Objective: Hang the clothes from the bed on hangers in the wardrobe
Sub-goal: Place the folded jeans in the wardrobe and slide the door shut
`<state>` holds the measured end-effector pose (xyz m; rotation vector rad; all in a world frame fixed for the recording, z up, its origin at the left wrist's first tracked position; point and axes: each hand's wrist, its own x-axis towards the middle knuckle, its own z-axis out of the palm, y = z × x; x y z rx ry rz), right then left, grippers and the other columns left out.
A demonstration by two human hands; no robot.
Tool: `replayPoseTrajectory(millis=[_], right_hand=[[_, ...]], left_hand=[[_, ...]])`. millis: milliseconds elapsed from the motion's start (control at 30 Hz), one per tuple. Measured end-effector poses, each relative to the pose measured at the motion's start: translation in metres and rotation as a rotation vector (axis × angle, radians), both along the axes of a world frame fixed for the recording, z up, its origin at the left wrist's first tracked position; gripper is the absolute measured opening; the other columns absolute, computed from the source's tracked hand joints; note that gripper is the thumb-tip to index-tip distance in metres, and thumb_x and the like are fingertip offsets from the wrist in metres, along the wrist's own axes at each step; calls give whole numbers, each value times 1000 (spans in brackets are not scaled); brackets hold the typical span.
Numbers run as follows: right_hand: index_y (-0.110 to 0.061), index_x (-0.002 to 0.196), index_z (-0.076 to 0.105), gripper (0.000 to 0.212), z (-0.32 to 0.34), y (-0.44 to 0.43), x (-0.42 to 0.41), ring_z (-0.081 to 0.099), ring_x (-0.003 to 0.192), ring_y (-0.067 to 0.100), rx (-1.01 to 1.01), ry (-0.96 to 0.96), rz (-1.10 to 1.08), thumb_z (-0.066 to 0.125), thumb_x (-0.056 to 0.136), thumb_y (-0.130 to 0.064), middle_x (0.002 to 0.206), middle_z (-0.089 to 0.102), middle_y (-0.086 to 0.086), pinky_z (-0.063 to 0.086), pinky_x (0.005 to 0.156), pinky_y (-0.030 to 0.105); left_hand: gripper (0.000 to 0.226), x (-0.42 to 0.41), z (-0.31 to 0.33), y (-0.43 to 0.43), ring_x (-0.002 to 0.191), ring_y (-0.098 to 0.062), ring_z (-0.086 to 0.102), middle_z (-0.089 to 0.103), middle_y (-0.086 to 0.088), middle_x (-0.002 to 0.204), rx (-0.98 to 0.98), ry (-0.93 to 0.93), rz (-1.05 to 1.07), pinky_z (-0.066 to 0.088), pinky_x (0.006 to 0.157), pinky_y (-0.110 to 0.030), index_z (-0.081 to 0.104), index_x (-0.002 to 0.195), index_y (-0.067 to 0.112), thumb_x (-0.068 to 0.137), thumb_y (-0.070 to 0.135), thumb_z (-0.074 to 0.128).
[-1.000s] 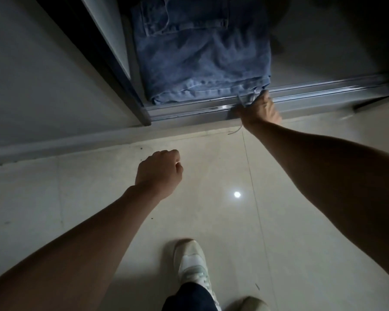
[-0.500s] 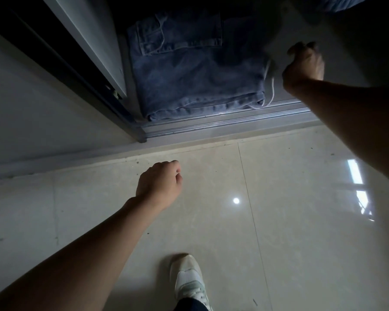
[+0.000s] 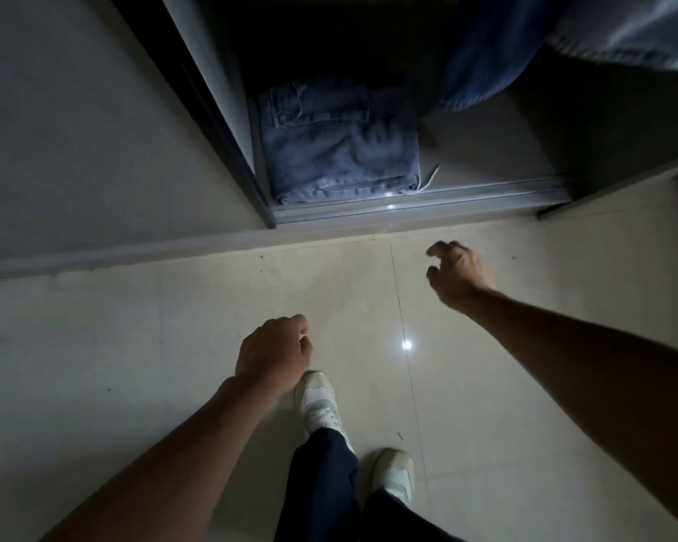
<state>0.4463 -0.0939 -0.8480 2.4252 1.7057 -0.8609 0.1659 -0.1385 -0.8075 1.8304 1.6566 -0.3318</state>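
Your right hand (image 3: 456, 273) has come back out of the wardrobe (image 3: 486, 150), where it was up beside the jeans (image 3: 337, 150) half a second ago. It now hangs over the floor (image 3: 153, 346), just in front of the track (image 3: 466, 201). Its fingers are loosely curled, thumb and forefinger apart, and they hold nothing. Your left hand (image 3: 273, 352) has barely shifted: it is balled into a fist with nothing in it, low over the tiles and just above your left shoe (image 3: 318, 404). More of you shows now, with the right shoe (image 3: 394, 475) and your dark trousers (image 3: 321, 487) both in view.

The jeans lie folded flat on the wardrobe's bottom board, tucked into its left corner against the side panel (image 3: 208, 91). Their front fold sits right at the track. A white cord (image 3: 427, 181) trails from their right front corner onto the board. Two denim garments hang above and to the right, inside the opening. You see a dark blue one (image 3: 482, 52) and, beside it at the top edge, a paler one (image 3: 627, 29). What they hang from is out of view.

The room is dim. The floor is pale, glossy tile with thin joint lines, and one joint runs from the track down between your hands. A small bright spot of light (image 3: 407, 345) reflects on it between your two forearms. The track is a metal rail that catches a little shine. Left of the wardrobe, a plain grey wall (image 3: 75, 131) meets the floor along a low skirting (image 3: 114, 254).
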Motion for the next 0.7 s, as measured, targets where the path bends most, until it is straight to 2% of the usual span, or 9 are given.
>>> replayPoseTrajectory(millis=[167, 400, 567, 700], right_hand=[[-18, 131, 54, 39, 140, -42, -25, 60, 107, 29, -18, -53, 168, 52, 93, -18, 130, 57, 9, 46, 83, 31], [-20, 128, 57, 38, 337, -60, -74, 61, 106, 31, 86, 9, 136, 54, 90, -20, 127, 60, 7, 46, 82, 31], [-21, 127, 57, 38, 434, -49, -125, 60, 110, 30, 186, 82, 153, 55, 89, -23, 128, 60, 6, 47, 86, 34], [-24, 124, 57, 37, 490, -24, -174, 60, 108, 32, 316, 99, 179, 53, 88, -22, 128, 59, 4, 47, 84, 36]], left_hand=[[23, -17, 131, -37, 102, -22, 61, 67, -1, 111, 25, 22, 78, 46, 79, -29, 60, 111, 24, 93, 28, 46], [21, -51, 322, -54, 95, -25, 64, 71, -2, 100, 208, -61, 199, 48, 75, -30, 63, 108, 21, 91, 27, 52], [19, -97, 429, -30, 96, -29, 64, 71, -5, 101, 398, -99, 233, 51, 77, -34, 66, 104, 18, 89, 24, 56], [17, -150, 491, 3, 93, -29, 65, 70, -4, 99, 594, -71, 131, 50, 73, -34, 66, 101, 17, 89, 23, 56]])
